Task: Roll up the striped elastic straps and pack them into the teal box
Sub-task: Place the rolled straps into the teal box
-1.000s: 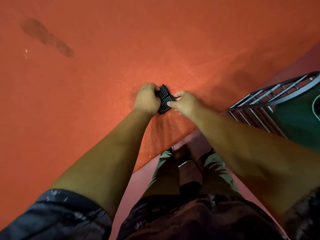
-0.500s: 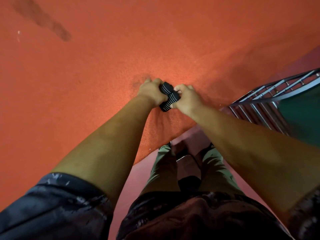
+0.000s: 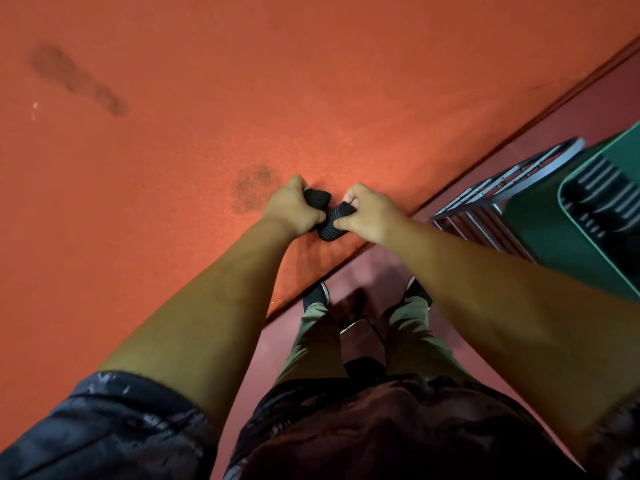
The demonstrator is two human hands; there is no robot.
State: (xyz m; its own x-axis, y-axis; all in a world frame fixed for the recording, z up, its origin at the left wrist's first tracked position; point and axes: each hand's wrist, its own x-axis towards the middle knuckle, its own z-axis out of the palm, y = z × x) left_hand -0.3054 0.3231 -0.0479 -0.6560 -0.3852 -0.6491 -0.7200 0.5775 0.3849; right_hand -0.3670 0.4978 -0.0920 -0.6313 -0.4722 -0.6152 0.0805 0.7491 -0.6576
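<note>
Olive trousers (image 3: 311, 341) are seen nearest, beneath two bare forearms. Just beyond, a black elastic strap with thin grey stripes (image 3: 335, 221), partly rolled, is held at the near edge of an orange felt-like tabletop (image 3: 156, 202). It is gripped by the curled fingers of the left hand (image 3: 292, 209) and the right hand (image 3: 369, 214). Farther right, a teal plastic box (image 3: 554, 237) containing other striped rolls (image 3: 599, 188) is seen next to a grey wire rack (image 3: 485, 199).

no readable text, labels or numbers

Plain workroom, orange felt-covered table (image 3: 311, 81), red floor (image 3: 595, 119), metal wire rack (image 3: 491, 197)
</note>
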